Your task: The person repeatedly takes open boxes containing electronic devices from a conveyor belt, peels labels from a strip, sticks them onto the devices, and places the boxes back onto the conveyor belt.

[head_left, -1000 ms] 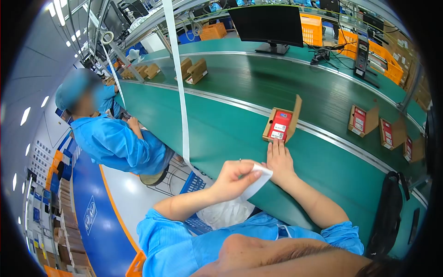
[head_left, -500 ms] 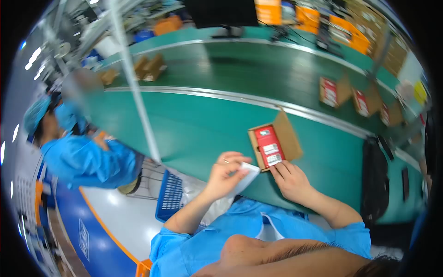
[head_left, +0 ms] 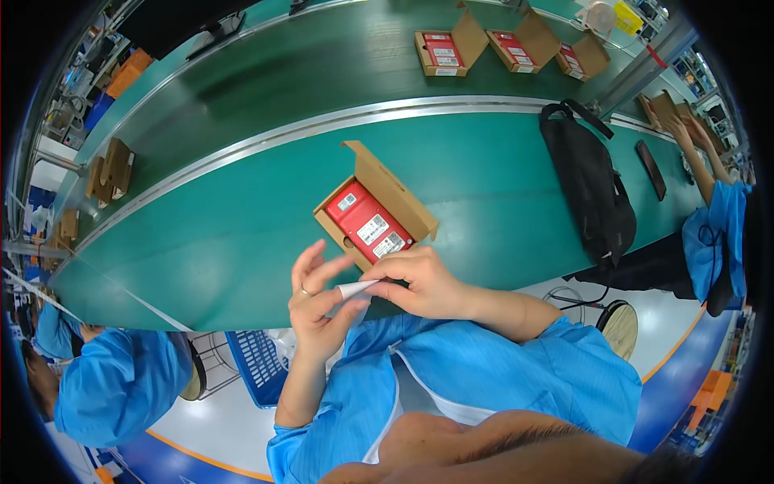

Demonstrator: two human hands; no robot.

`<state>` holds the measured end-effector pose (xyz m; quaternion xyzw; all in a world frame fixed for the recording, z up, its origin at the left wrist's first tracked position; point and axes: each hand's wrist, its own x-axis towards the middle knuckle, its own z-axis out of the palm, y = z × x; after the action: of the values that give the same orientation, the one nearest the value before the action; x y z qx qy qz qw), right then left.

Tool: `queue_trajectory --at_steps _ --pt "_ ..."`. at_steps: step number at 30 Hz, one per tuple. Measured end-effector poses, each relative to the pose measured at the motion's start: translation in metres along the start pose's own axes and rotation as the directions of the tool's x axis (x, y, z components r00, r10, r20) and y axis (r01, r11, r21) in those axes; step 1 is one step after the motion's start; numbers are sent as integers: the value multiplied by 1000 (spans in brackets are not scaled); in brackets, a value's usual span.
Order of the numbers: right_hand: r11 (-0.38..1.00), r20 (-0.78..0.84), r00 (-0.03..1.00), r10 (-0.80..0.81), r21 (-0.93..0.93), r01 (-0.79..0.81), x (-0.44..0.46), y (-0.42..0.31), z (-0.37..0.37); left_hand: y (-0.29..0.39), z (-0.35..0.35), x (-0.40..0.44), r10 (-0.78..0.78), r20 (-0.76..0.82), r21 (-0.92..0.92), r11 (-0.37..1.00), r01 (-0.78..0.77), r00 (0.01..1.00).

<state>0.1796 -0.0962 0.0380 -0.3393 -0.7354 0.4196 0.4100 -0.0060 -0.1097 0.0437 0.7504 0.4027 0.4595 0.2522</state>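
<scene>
An open cardboard box (head_left: 397, 192) stands on the green work surface (head_left: 266, 218), its lid raised on the right. Inside lies a red package (head_left: 367, 218) with white printed labels. Just in front of the box, both hands meet at a white paper strip (head_left: 355, 288). My left hand (head_left: 321, 302), with a ring on one finger, holds the strip between thumb and index finger, its other fingers spread. My right hand (head_left: 419, 281) pinches the strip's right end, close to the box's lower corner.
Three open boxes with red packages (head_left: 512, 50) sit on the far belt. A black bag (head_left: 587, 181) and a dark flat object (head_left: 650, 171) lie right. One co-worker (head_left: 121, 383) is at left, another person's arms (head_left: 700, 153) at right. A blue basket (head_left: 256, 367) stands below the edge.
The view has swung right. The box now sits nearer the middle of the surface, away from the rail. My right hand has left the box and come to the paper strip at my left hand.
</scene>
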Motion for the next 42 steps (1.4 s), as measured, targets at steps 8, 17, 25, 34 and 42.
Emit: queue_trajectory --at_steps 8,17,25,34,42 --pt "994 -99 994 42 104 -31 -1 0 14 -8 5 -12 -38 -102 -237 972 13 994" --pt "996 -123 991 -54 63 62 4 -1 15 -13 3 -16 -7 -163 -166 986 -20 987" --pt "993 -82 996 -20 116 29 8 -4 16 -21 5 -18 22 -201 -243 967 -72 979" --pt "984 -183 967 -179 -51 173 7 -3 17 -26 2 -24 -10 -155 -183 983 -19 988" --pt "867 32 881 -473 -162 471 8 -19 11 -45 -1 -17 -235 25 -395 891 225 972"
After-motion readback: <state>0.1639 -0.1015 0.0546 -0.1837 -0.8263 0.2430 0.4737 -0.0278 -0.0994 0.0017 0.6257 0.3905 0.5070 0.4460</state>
